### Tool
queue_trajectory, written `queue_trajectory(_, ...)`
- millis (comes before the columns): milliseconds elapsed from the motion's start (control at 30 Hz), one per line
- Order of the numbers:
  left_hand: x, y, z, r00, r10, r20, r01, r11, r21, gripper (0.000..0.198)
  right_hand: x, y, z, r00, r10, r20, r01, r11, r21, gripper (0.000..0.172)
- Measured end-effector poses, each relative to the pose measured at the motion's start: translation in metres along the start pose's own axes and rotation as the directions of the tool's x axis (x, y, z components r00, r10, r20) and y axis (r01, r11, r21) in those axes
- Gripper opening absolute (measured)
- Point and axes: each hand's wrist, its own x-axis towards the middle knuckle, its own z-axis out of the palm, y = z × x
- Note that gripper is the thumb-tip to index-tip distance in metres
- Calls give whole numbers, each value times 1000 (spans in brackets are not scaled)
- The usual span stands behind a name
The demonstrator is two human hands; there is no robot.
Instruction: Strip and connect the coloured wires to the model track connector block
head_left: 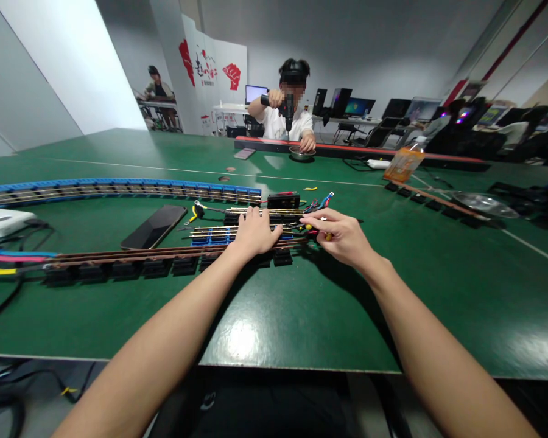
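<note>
My left hand (254,233) lies across strips of metal rails, fingers spread and pressed on them. Under it run gold-coloured rails on blue holders (205,236), and behind these a similar strip with black holders (237,216). A long strip of brown rails on black blocks (141,257) passes just in front. At the right ends of the strips, my right hand (344,237) is closed in a pinch around something small with yellow parts (309,227); its kind is hidden by the fingers. Coloured wire ends (326,202) with metal lugs stick up just behind my right hand.
A black phone (158,226) lies left, before a curved blue-backed rail strip (119,190). An orange drink bottle (404,163) stands back right beside another brown rail strip (438,204). Across the green table (461,292), a person holds a power drill (288,111) over a metal bowl (302,154).
</note>
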Motion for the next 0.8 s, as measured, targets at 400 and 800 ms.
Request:
queue_trajectory(400, 0, -1, 3, 1000, 1, -8, -1, 1000, -21, 60, -4, -4, 4, 999, 11, 49, -6, 994, -111, 59)
queue_trajectory(800, 0, -1, 2, 1000, 2, -4, -2, 1000, -25, 58, -3, -6, 4, 996, 43, -80, -52, 992, -112, 49)
